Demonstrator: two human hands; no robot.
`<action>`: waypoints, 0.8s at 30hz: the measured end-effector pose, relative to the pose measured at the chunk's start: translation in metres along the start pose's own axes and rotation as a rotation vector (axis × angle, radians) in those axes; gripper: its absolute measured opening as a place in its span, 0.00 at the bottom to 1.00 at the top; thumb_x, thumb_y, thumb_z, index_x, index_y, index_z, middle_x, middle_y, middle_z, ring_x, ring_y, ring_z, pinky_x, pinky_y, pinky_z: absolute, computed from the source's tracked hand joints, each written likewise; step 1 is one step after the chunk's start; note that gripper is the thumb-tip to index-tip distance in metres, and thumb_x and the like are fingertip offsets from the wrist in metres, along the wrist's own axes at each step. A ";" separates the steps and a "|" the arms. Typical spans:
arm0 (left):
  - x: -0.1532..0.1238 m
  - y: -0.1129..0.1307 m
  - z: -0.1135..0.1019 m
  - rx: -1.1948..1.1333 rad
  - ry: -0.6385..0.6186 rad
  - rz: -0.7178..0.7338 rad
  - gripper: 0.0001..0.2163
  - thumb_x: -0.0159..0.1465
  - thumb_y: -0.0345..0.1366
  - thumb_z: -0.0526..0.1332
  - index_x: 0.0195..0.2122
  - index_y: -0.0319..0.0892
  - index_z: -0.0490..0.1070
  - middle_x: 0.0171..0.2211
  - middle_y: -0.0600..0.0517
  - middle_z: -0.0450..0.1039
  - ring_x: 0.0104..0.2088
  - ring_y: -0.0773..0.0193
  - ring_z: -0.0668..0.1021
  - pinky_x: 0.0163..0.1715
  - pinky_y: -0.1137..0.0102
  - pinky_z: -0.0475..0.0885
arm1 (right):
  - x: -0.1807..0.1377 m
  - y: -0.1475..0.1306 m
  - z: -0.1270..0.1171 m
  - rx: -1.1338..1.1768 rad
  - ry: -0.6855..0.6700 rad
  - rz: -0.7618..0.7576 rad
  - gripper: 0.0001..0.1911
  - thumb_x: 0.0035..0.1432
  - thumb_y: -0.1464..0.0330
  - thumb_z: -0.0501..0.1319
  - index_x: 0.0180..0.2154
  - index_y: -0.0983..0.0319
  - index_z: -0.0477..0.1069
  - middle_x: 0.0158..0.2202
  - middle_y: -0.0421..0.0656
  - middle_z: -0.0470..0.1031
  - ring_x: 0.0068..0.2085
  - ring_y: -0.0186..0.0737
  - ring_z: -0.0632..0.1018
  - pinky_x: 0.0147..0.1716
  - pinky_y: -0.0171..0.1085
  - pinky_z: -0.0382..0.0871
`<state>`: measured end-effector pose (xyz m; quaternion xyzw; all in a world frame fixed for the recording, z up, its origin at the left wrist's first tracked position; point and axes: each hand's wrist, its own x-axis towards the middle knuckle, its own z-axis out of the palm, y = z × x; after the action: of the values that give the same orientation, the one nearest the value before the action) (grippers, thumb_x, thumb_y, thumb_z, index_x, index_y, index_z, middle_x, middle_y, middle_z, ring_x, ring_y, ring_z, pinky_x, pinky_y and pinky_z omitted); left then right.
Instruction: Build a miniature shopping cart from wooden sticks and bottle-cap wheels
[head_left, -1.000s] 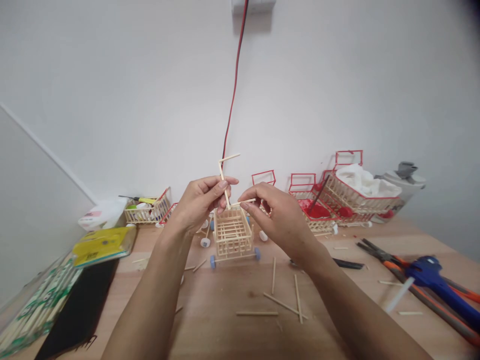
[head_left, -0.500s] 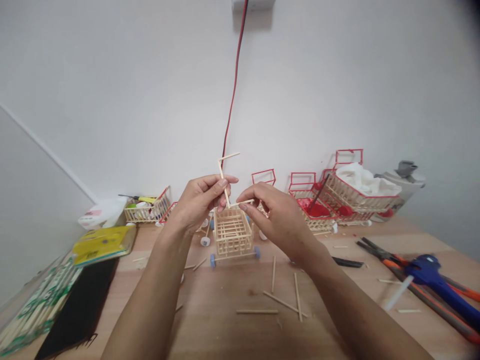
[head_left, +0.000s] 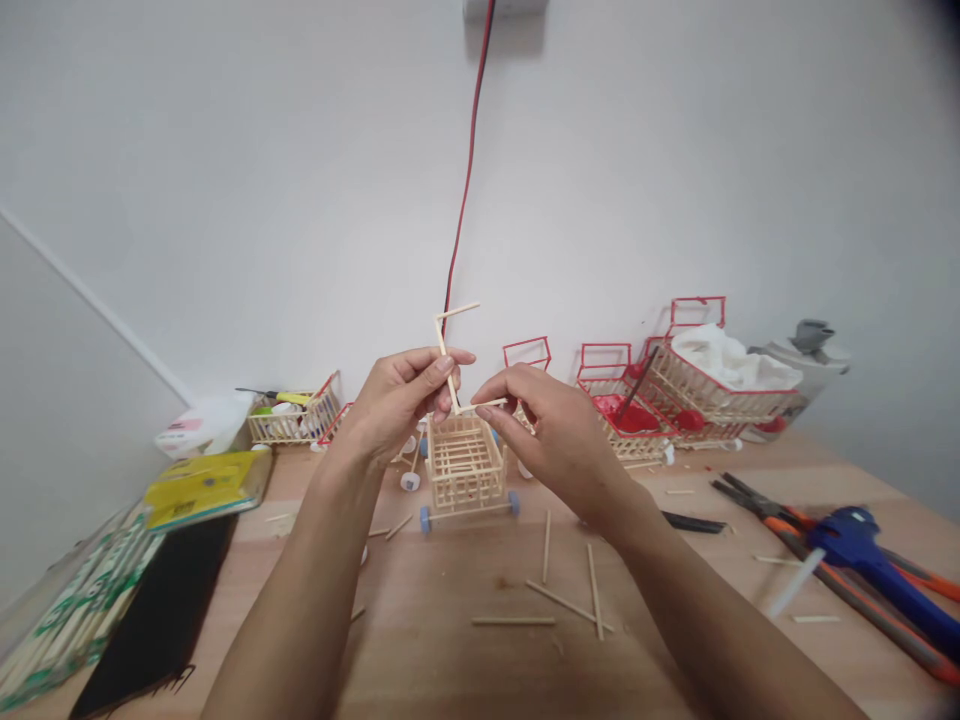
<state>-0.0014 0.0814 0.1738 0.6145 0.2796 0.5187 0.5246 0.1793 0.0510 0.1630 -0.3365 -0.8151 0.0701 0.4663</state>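
Observation:
My left hand pinches the long middle piece of a U-shaped wooden stick frame between thumb and fingers. From the frame's upper end a short stick points right. At its lower end another short stick meets it, and my right hand grips that one by its free end. Just below and behind my fingers stands a small wooden stick cart with blue wheels. Its upper rear part is partly hidden by my hands.
Loose wooden sticks lie in front. At right are a blue glue gun and orange-handled pliers. Red-trimmed stick carts line the wall. Left are a yellow packet, a black board and bagged sticks.
Almost nothing differs. Both hands keep their grip on the stick frame, and the view has shifted only very slightly.

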 end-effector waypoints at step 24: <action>0.000 -0.006 -0.002 0.022 0.002 -0.045 0.12 0.60 0.42 0.65 0.34 0.36 0.75 0.19 0.56 0.66 0.17 0.75 0.66 0.19 0.77 0.62 | 0.001 0.002 -0.004 -0.022 -0.069 0.112 0.06 0.58 0.72 0.62 0.39 0.59 0.74 0.35 0.40 0.79 0.31 0.34 0.74 0.31 0.33 0.63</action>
<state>-0.0015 0.0840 0.1686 0.6132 0.2996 0.5042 0.5292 0.1833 0.0527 0.1649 -0.3839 -0.8113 0.0989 0.4296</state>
